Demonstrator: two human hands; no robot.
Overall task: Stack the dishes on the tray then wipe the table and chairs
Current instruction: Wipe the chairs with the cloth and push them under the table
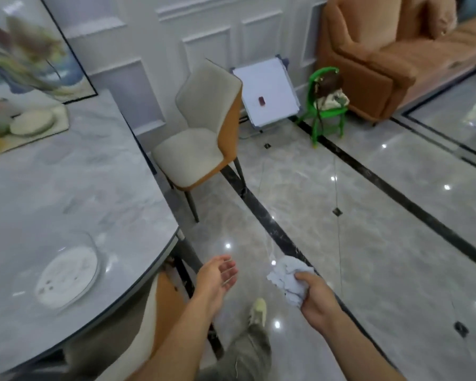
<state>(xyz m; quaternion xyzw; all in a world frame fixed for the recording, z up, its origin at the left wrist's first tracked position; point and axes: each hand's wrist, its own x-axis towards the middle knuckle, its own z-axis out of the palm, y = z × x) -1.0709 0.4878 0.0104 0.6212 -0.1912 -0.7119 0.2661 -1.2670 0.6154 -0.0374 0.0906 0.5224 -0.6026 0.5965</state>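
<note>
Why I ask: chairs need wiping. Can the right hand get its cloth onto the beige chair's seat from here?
Probably not yet: the right hand, gripping the cloth, is a stretch of bare floor short of the chair. Nothing blocks the way; stepping closer should do.

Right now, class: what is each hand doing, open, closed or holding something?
Left hand: open, palm up, holding nothing.
Right hand: grips the crumpled cloth.

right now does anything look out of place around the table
A glass dish sits alone near the table edge, far from the loaded tray. The beige chair stands pulled away, angled.
</note>
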